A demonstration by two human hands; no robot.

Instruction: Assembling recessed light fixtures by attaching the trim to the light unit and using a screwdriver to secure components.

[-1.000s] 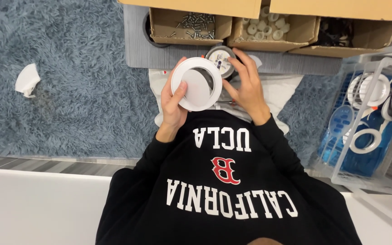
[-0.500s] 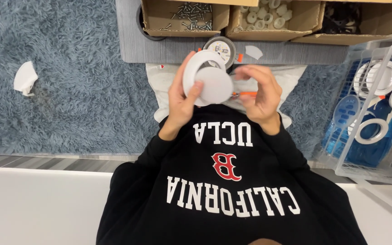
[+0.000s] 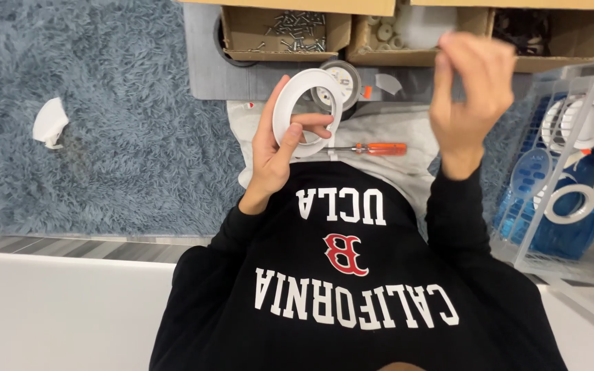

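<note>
**Ring left in one hand as the other lifts away**

A white ring point(image 3: 307, 110) is gripped by the left hand point(image 3: 280, 148), thumb through its opening, fingers curled round the rim. Half a second earlier both hands were closed on a round white piece; now the right hand point(image 3: 469, 89) is raised clear, blurred, fingers loosely bent, nothing seen held. An orange-handled screwdriver point(image 3: 369, 148) lies just beyond the left fingers.

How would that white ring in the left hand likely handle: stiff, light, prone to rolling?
The white ring keeps its round shape while pinched by the left hand, so it is probably rigid. It looks thin and open-centred, so likely light. Set on edge, it could roll.
</note>
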